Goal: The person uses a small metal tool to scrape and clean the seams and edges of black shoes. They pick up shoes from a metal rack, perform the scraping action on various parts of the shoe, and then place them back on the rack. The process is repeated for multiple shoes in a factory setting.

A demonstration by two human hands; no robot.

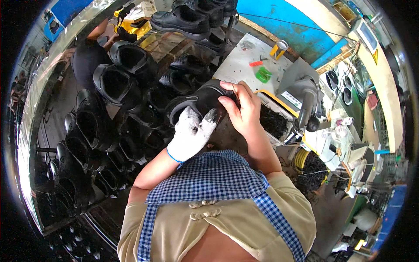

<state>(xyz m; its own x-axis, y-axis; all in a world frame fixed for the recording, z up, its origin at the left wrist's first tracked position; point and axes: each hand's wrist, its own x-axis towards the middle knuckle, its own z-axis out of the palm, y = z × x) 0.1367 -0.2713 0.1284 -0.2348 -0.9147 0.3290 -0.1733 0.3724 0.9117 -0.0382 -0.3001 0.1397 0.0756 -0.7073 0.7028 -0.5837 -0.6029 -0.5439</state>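
A black shoe (206,98) is held up in front of me between both hands. My left hand (190,132), in a white glove with dark-stained fingertips, is closed on the near side of the shoe. My bare right hand (242,109) grips its right end, with the thumb on the near side and the fingers over the top. Part of the shoe is hidden behind my fingers. Just left of it, many more black shoes (114,83) stand crowded on a rack.
Ahead is a white tabletop (233,63) with a green piece (263,74), an orange piece (255,63) and a yellow can (279,49). To my right stands a grey machine (301,94) beside a bin of black scraps (273,122). More shoes (185,21) sit on a far shelf.
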